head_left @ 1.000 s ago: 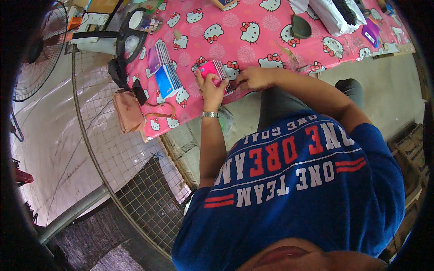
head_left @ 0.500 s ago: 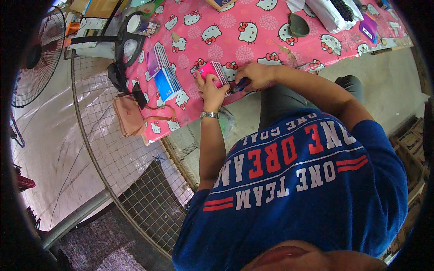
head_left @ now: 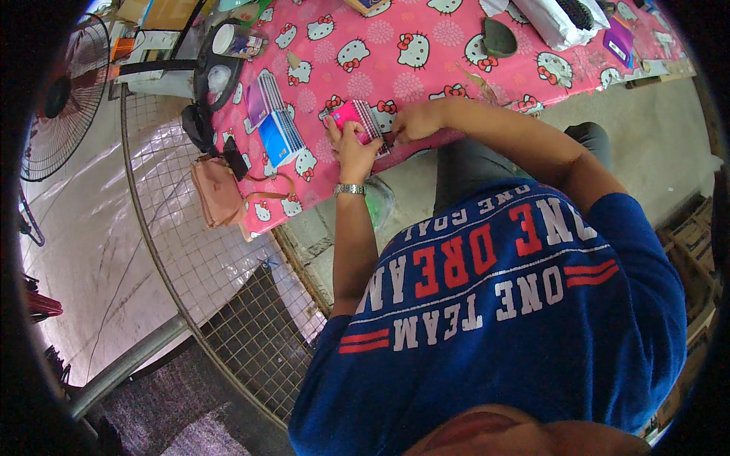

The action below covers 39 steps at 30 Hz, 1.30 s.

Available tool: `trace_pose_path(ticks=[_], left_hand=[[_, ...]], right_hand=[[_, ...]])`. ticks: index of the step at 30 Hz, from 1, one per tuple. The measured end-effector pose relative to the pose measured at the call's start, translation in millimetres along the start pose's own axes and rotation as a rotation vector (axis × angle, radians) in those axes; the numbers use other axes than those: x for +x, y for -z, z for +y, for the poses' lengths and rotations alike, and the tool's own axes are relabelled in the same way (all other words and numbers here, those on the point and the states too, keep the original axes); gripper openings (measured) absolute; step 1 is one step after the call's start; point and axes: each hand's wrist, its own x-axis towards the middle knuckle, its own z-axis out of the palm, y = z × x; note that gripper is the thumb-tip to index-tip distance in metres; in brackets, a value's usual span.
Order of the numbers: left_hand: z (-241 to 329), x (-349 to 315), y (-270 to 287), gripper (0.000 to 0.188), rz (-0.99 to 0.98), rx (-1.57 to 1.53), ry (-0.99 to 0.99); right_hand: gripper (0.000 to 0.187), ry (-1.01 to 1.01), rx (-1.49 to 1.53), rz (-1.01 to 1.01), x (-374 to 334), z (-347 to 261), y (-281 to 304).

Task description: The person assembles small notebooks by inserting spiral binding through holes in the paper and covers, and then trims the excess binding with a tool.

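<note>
A small stack of pink spiral notebooks (head_left: 348,115) lies near the table's front edge, its coil binding toward the right. My left hand (head_left: 354,146) grips the stack from the near side, fingers over the cover. Just right of the binding, my right hand (head_left: 419,121) is closed with fingertips pinched close to the notebooks' near right corner. What those fingertips hold, if anything, is hidden. To the left lie spiral notebooks with blue covers (head_left: 280,143) and, behind them, purple covers (head_left: 258,105).
A pink patterned cloth (head_left: 327,53) covers the table. A tan bag (head_left: 216,191) hangs at the left corner beside a wire mesh panel (head_left: 258,334). Farther back are a dark green bowl-like piece (head_left: 499,38), a white package (head_left: 559,26) and a lidded jar (head_left: 237,41). A fan (head_left: 65,95) stands far left.
My right hand has shifted slightly left and up toward the binding, and its fingers have drawn together. The dark blue thing by its fingers no longer shows. My left hand stays on the notebooks.
</note>
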Motion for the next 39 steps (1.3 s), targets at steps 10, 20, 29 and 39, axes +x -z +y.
trace_pose_path(ticks=[10, 20, 29, 39], left_hand=[[2, 1, 1, 0.043, 0.009, 0.049, -0.015], [-7, 6, 0, 0.041, 0.027, 0.039, -0.082], [-52, 3, 33, 0.037, -0.136, -1.015, 0.598], [12, 6, 11, 0.052, -0.564, -1.307, 0.92]], right_hand=[[0.039, 0.257, -0.328, 0.355, -9, 20, -18], [0.042, 0.048, -0.17, 0.076, 22, 24, -10], [0.057, -0.129, 0.93, 0.419, -7, 2, -31], [0.049, -0.17, 1.015, 0.565, -12, 7, -64]])
